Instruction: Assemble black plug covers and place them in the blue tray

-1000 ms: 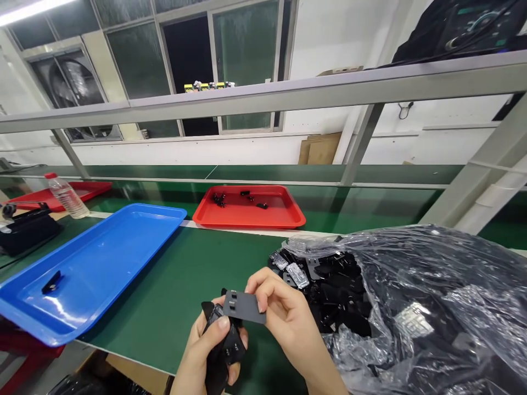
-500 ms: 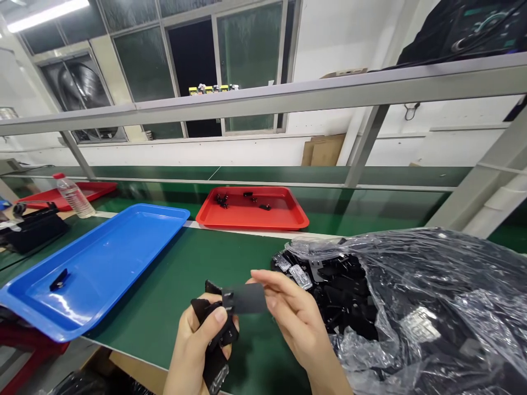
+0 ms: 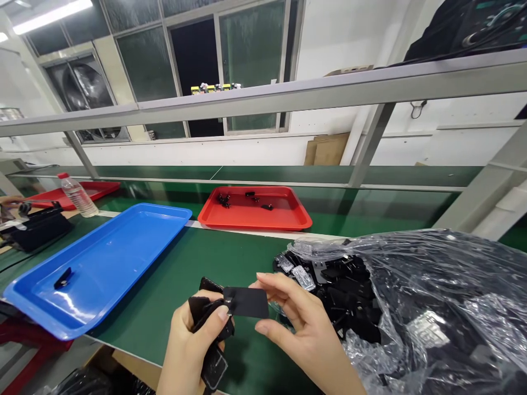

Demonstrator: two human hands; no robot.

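Observation:
My left hand [image 3: 190, 345] grips a bunch of black plastic parts [image 3: 208, 318] just above the near edge of the green bench. My right hand [image 3: 302, 329] pinches a flat black rectangular plate [image 3: 247, 302] between thumb and fingers and holds its left end against the bunch. Right of my hands lies a clear plastic bag [image 3: 432, 307] full of black parts, its mouth open toward me. A blue tray [image 3: 123, 247] to the left holds one black part [image 3: 62, 278].
A red tray [image 3: 284, 216] with a few small black pieces sits behind on the green belt. Far left are a water bottle [image 3: 78, 196], another red tray [image 3: 93, 189] and a black device [image 3: 37, 230]. A grey metal rail [image 3: 263, 99] crosses overhead.
Both hands have drifted slightly lower and right. The plate has tilted from showing its slotted face to lying flatter, pressed against the bunch in the left hand.

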